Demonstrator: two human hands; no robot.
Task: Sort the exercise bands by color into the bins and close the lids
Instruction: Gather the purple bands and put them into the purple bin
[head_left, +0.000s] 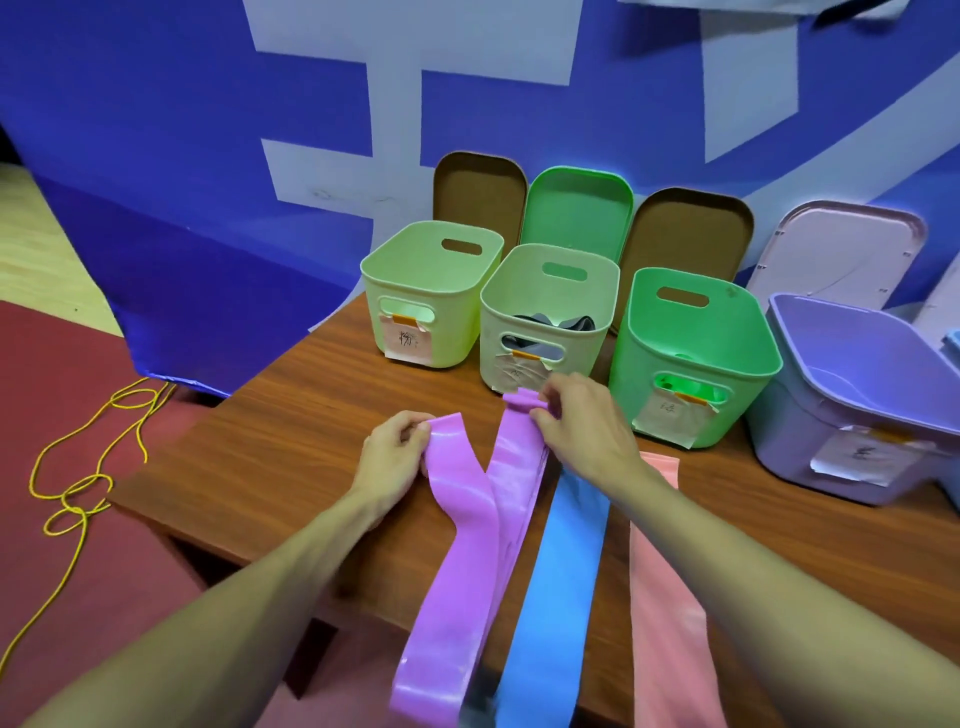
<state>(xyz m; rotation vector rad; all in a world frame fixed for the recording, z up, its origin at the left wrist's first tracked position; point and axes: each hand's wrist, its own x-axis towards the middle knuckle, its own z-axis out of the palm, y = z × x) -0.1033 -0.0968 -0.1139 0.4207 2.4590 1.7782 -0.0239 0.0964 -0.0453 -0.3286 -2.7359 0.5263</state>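
Purple band (457, 571) is pinched at 2 places — by the left grip (395, 457) and the right grip (587, 426) — on the counter (291, 415).

A glossy purple band (457, 519) lay at six o'clock, with a blue band (566, 545) and a pink band (665, 623) toward five. At twelve stood a yellow-green bin (452, 332), a cream bin (566, 296) and a green bin (685, 327); at two, a lavender bin (795, 441). The table (291, 415) showed red-brown woodgrain; the backdrop (130, 130) was blue with white shapes.

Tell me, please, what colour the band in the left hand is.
Pinkish purple; the band in the left hand shows best in the head view.
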